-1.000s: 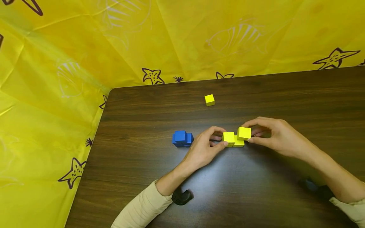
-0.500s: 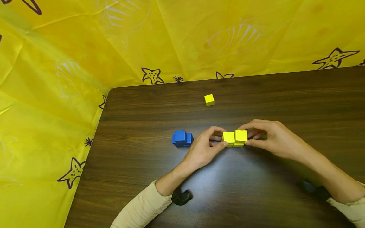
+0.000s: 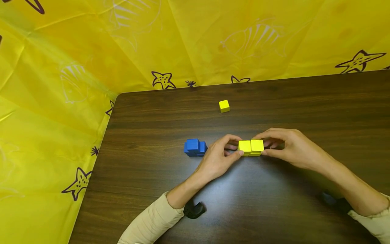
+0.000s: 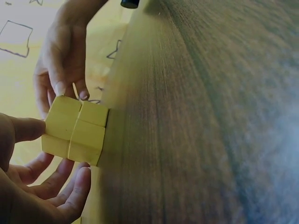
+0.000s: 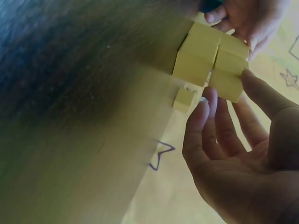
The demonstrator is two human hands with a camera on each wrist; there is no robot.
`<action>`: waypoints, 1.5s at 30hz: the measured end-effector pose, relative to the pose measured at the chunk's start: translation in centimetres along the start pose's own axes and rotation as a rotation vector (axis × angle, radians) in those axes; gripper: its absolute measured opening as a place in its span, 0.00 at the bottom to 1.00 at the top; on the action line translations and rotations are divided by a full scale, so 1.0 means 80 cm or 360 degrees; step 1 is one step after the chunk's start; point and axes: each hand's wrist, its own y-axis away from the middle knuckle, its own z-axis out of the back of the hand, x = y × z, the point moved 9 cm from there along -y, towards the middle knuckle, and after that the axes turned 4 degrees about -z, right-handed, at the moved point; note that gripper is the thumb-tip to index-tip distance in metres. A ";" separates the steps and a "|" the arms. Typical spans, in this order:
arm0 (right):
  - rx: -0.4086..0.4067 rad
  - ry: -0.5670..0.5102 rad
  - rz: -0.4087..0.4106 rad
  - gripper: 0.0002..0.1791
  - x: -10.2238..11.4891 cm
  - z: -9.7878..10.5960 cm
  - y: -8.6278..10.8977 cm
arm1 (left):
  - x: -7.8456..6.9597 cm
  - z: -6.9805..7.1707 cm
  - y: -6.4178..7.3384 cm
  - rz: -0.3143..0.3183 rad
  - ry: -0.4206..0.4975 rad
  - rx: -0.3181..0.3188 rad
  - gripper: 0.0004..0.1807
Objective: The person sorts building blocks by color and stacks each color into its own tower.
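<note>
Yellow cubes stand on the dark wooden table (image 3: 146,189) as a small block, two side by side on top of two others. The left hand (image 3: 217,157) pinches the upper left yellow cube (image 3: 244,146) between thumb and fingers. From the other side, the right hand (image 3: 290,147) pinches the upper right yellow cube (image 3: 257,145), which sits slightly askew on the lower right yellow cube (image 5: 191,67). In the right wrist view a thin gap shows between the upper and lower layers. Stacked blue cubes (image 3: 192,145) stand just left of the left hand.
A single yellow cube (image 3: 224,106) lies farther back on the table. A yellow sheet (image 3: 195,40) with sea-creature drawings covers the area behind and left of the table. Dark wrist-worn devices (image 3: 195,210) hang below the forearms.
The right hand has brought its yellow cube left and down onto the lower right cube, beside the upper left one. The left hand has kept its hold.
</note>
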 end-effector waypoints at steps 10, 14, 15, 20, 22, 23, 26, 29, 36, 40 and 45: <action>0.0036 -0.0061 -0.0070 0.24 -0.008 -0.005 0.000 | 0.001 0.001 0.000 -0.0008 -0.0013 -0.0002 0.17; 0.0035 -0.0057 -0.0069 0.24 -0.008 -0.006 0.000 | 0.001 0.001 0.001 -0.0006 -0.0016 -0.0002 0.17; 0.0036 -0.0055 -0.0069 0.24 -0.008 -0.006 0.000 | 0.001 0.001 0.001 -0.0005 -0.0015 -0.0001 0.17; 0.0044 -0.0054 -0.0070 0.24 -0.008 -0.006 0.000 | 0.001 0.001 0.001 -0.0008 -0.0014 0.0001 0.17; 0.0044 -0.0054 -0.0072 0.24 -0.009 -0.007 0.000 | 0.001 0.001 0.001 -0.0012 -0.0015 0.0001 0.17; 0.0043 -0.0053 -0.0072 0.24 -0.009 -0.007 0.000 | 0.001 0.001 0.002 -0.0013 -0.0017 0.0002 0.17; 0.0040 -0.0047 -0.0069 0.24 -0.008 -0.008 0.001 | 0.000 0.000 0.003 -0.0017 -0.0029 0.0010 0.18; 0.0040 -0.0050 -0.0069 0.24 -0.008 -0.009 0.001 | 0.000 -0.001 0.005 -0.0017 -0.0053 0.0018 0.20; 0.0047 -0.0049 -0.0079 0.24 -0.008 -0.009 0.001 | 0.002 -0.003 0.004 -0.0001 -0.0101 0.0025 0.23; 0.0069 -0.0058 -0.0088 0.23 -0.007 -0.006 -0.001 | 0.003 -0.003 0.003 0.0004 -0.0122 0.0027 0.23; 0.0049 -0.0051 -0.0086 0.22 -0.004 0.009 -0.008 | 0.003 -0.003 0.002 0.0005 -0.0133 0.0029 0.23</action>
